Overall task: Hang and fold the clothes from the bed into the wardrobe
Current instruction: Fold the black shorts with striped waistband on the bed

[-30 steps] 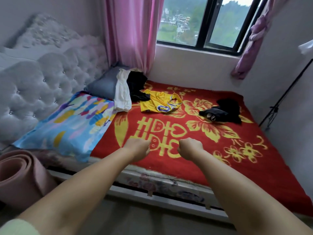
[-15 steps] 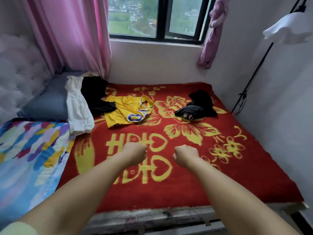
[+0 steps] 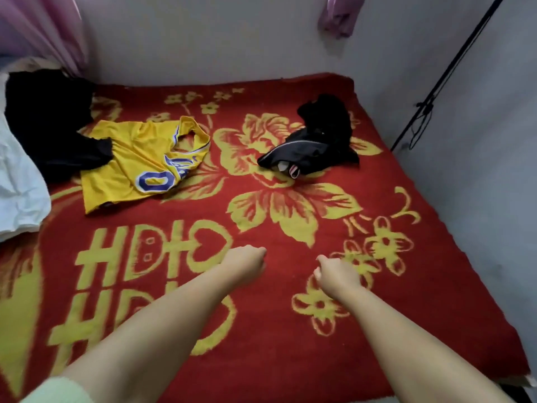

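Note:
A red blanket with yellow flowers covers the bed. On it lie a yellow jersey left of centre, a crumpled black garment to the right, a black garment at the far left and a white garment at the left edge. My left hand and my right hand reach out above the blanket's middle, both curled into fists and holding nothing. The black crumpled garment lies well beyond my right hand.
A white wall runs along the far and right sides of the bed. A black stand pole leans at the right wall. A pink curtain hangs at the top left and a purple one at the top.
The view has moved forward and to the right over the bed; the window and pillows have left the frame. Both fists stay curled and empty.

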A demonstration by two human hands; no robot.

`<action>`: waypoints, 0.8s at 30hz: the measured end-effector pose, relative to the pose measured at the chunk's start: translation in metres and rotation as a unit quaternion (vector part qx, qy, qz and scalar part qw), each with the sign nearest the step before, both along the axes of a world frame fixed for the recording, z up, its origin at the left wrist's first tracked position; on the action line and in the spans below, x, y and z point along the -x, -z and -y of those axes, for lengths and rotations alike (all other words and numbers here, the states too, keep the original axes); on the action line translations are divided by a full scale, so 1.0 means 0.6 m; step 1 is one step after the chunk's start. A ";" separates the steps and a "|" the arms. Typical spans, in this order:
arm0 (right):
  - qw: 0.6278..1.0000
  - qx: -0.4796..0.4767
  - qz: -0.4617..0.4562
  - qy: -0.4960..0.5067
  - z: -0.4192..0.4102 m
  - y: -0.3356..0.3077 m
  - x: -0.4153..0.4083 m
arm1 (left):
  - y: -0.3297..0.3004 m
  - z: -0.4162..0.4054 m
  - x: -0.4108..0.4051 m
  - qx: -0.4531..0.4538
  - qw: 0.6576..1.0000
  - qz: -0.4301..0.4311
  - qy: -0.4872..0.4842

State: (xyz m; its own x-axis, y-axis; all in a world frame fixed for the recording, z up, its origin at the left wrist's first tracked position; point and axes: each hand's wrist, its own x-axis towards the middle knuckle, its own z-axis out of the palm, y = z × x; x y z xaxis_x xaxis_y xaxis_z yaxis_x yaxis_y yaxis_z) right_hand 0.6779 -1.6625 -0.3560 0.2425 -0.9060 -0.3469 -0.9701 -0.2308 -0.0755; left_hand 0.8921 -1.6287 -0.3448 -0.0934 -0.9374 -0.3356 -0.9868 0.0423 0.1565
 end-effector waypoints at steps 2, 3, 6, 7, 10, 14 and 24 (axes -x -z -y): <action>1.000 -0.008 0.022 0.015 0.084 0.059 0.006 | 0.060 0.075 0.033 -0.016 0.999 -0.032 -0.030; 0.999 -0.017 0.031 0.020 0.122 0.092 0.004 | 0.091 0.106 0.045 -0.019 0.998 -0.047 -0.046; 0.998 -0.022 0.057 0.025 0.208 0.179 -0.012 | 0.178 0.173 0.060 -0.004 0.992 -0.089 -0.085; 0.998 -0.012 0.060 0.027 0.236 0.208 -0.017 | 0.207 0.193 0.063 0.005 0.990 -0.105 -0.099; 0.997 0.002 0.058 0.041 0.311 0.297 -0.029 | 0.285 0.250 0.064 0.048 0.979 -0.143 -0.140; 0.999 -0.018 0.027 0.030 0.337 0.406 -0.013 | 0.345 0.339 0.058 0.115 0.966 -0.173 -0.153; 0.993 0.103 0.052 0.026 0.332 0.479 -0.017 | 0.409 0.659 0.061 0.090 0.919 -0.240 -0.300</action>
